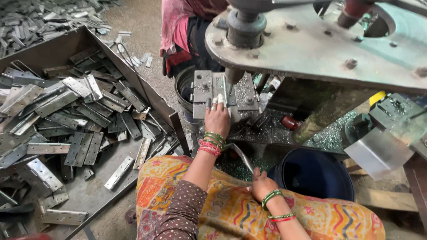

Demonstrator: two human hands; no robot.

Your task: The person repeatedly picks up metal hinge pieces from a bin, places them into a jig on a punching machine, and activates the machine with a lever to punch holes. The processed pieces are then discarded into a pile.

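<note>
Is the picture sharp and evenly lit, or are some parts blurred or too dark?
Head view: soft daylight, no hard glare; the left hand and the metal hinge plates look sharp; the dark bucket interior is too shadowed to see; edges bend slightly from the wide lens.

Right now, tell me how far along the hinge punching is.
Done: hard to count; metal chips litter the press bed, a sign of earlier punching. In hand: the left hand presses a hinge plate on the die under the punch, and the right hand grips a metal lever. Left: a big heap of hinges fills the tray beside the person.
</note>
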